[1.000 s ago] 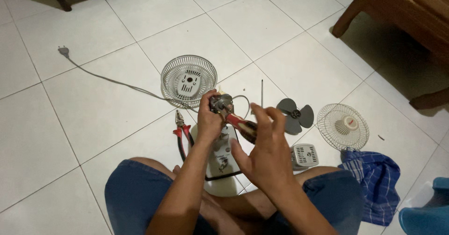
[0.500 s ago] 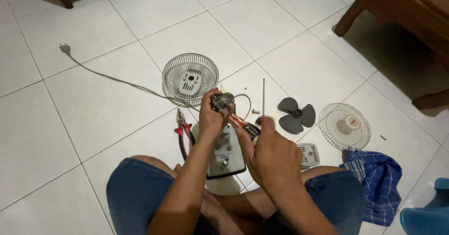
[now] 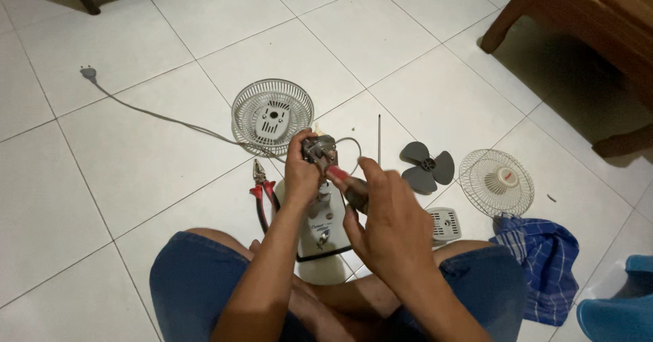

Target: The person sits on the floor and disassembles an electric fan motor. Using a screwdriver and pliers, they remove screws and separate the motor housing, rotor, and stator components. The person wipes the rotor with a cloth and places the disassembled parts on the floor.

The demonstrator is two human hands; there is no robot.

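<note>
While the person sits on the tiled floor (image 3: 136, 172) with the white fan body (image 3: 325, 230) standing between the knees, the work is at the small motor (image 3: 318, 149) on top of that body. Largest first, the loose parts lie in an arc beyond it: the rear grille (image 3: 273, 116) with its grey cord (image 3: 156, 117) running off to the plug (image 3: 88, 73), the front grille (image 3: 494, 183) to the right, a blue checked cloth (image 3: 537, 260) near the right knee, the grey blade (image 3: 426, 167), a small vented cover (image 3: 445, 223), red-handled pliers (image 3: 260, 191) just left of the body, and a thin rod (image 3: 379, 138) lying well apart from the motor.

The left hand (image 3: 301, 173) has its fingers clamped round the motor from the left, thumb on top. The right hand (image 3: 388, 216) is closed round the red handle of a screwdriver (image 3: 342, 176), whose tip points up and left into the motor; the tip itself is hidden.

To do this well, I judge the left grip should stay firm so the motor cannot twist on the body, and the driver should sit square and in line with the screw before any turning, with steady push along the shaft. The hand is blurred, so the exact seating cannot be told. Any freed screw is best set beside the pliers, not left loose on the tiles.
</note>
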